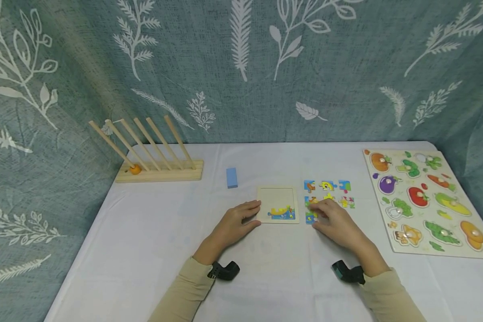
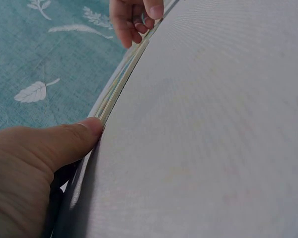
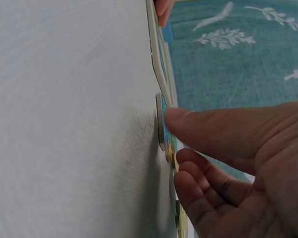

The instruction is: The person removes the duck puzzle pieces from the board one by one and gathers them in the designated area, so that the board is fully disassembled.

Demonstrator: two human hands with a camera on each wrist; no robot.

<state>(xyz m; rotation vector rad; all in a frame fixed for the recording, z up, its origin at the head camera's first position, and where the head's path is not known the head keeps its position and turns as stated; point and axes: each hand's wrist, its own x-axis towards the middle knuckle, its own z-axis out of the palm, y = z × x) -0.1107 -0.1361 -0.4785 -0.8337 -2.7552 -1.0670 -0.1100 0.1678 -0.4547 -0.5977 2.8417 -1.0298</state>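
A shallow wooden puzzle tray point(image 1: 277, 188) lies on the table, with joined blue-and-yellow pieces point(image 1: 281, 213) along its bottom. My left hand point(image 1: 237, 222) rests against the tray's left side, fingers above and thumb at the lower corner; its thumb point(image 2: 84, 130) touches the rim in the left wrist view. Right of the tray, my right hand point(image 1: 338, 223) bends over loose puzzle pieces. Its thumb and forefinger hold a blue puzzle piece point(image 1: 310, 218) at the lower left of the group, with the thumb point(image 3: 181, 119) on its edge. The hand partly hides neighbouring pieces.
Several loose puzzle pieces point(image 1: 328, 185) lie in rows beyond the right hand. A blue block point(image 1: 231, 178) sits behind the tray. At the back left stands a wooden peg rack point(image 1: 161, 175) with an orange bead point(image 1: 135, 169). A vegetable peg board point(image 1: 426, 214) lies at the right.
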